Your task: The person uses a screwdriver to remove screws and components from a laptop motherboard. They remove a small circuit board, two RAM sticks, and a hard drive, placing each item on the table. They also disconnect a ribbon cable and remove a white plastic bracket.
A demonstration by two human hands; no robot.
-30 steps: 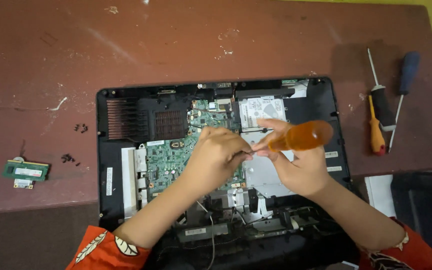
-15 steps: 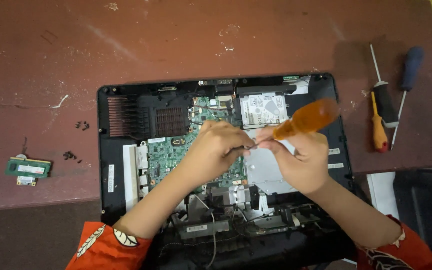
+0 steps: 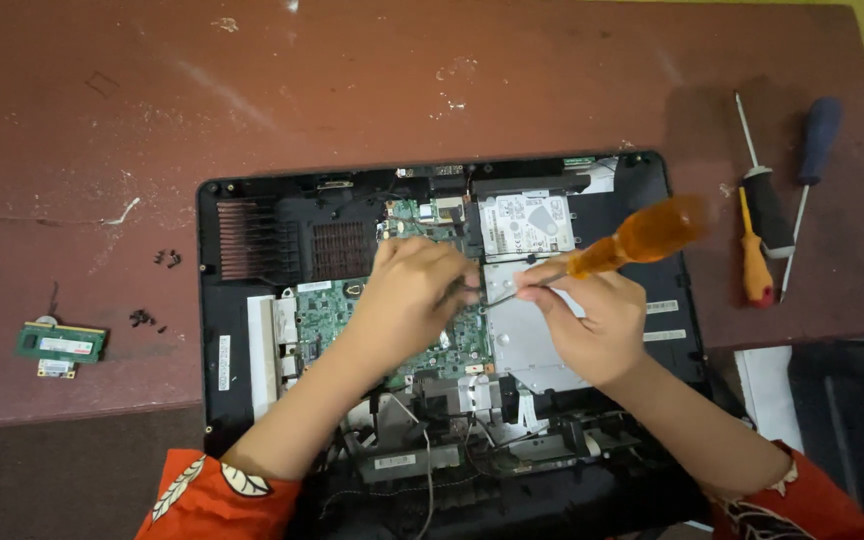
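Note:
An opened black laptop base (image 3: pixel 242 400) lies on the reddish table, its green circuit board (image 3: pixel 317 310) and silver hard drive (image 3: pixel 524 225) exposed. My right hand (image 3: pixel 592 325) grips a screwdriver with an orange handle (image 3: pixel 637 238); its metal shaft slants down-left toward the board. My left hand (image 3: pixel 407 290) rests on the board with fingers curled at the screwdriver's tip. What the left fingers pinch is hidden.
Three more screwdrivers lie at the right: a black-handled one (image 3: pixel 767 205), a small orange one (image 3: pixel 755 265), a blue-handled one (image 3: pixel 814 145). A green memory module (image 3: pixel 62 343) and small black screws (image 3: pixel 142 319) sit at the left. The table's front edge runs along the lower left.
The orange screwdriver handle has tilted and swung up to the right while the tip stayed near my left fingers. Both hands kept their place over the board.

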